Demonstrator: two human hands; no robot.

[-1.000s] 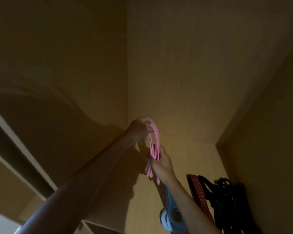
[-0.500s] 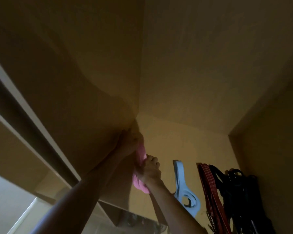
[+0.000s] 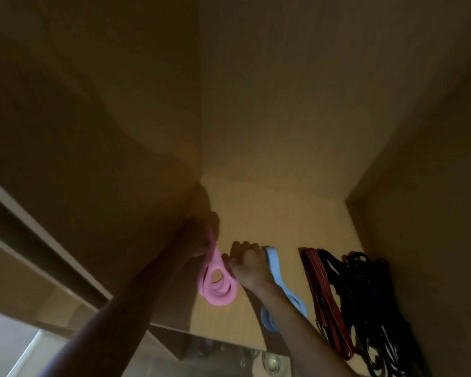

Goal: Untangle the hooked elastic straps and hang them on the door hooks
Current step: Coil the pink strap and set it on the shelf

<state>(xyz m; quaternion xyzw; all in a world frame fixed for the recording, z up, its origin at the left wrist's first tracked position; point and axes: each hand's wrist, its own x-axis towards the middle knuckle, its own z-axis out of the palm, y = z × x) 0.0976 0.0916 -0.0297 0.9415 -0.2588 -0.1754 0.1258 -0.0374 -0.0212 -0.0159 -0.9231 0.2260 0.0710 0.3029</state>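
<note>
Pink strap point(image 3: 217, 280) hangs in folded loops vs. the wood panel point(image 3: 269, 213), low-centre in our view. Our left hand point(image 3: 195, 238), approx. 11 o'clock of the loops, has its fingers curled round the strap's top end, close to the panel. Our right hand point(image 3: 249, 263) sits at 3 o'clock, fingers curled, thumb touching the loop's edge; we can't tell whether it actually grips. Behind that wrist hangs a blue strap point(image 3: 277, 270). Further out at 3 o'clock are red straps point(image 3: 320, 289), then black straps point(image 3: 365, 295), same panel.
</note>
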